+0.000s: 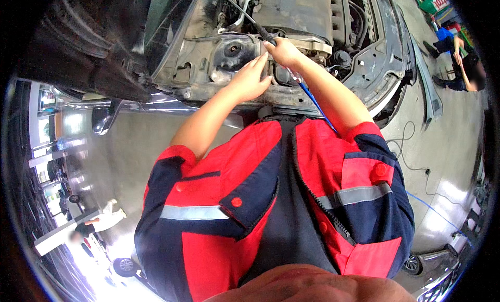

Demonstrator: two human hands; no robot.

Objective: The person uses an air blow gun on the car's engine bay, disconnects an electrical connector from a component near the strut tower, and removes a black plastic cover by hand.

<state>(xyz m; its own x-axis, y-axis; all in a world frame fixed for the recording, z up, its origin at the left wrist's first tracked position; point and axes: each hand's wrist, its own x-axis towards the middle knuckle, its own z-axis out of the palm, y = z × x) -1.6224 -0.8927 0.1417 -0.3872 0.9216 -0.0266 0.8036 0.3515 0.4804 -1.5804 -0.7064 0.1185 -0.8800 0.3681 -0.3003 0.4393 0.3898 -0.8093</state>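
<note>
At twelve o'clock, your right hand point(285, 52) grips the black handle of a long-rodded tool point(266, 36), rod toward eleven beside the engine cover point(294, 13); a blue hose point(314, 100) trails toward five. Your left hand point(249, 82), at its eight o'clock, has fingers extended, ungripping.

Black-bodied tool point(267, 36) slanted over engine bay point(294, 13); long thin rod points forward-left, blue hose point(315, 102) behind.
</note>
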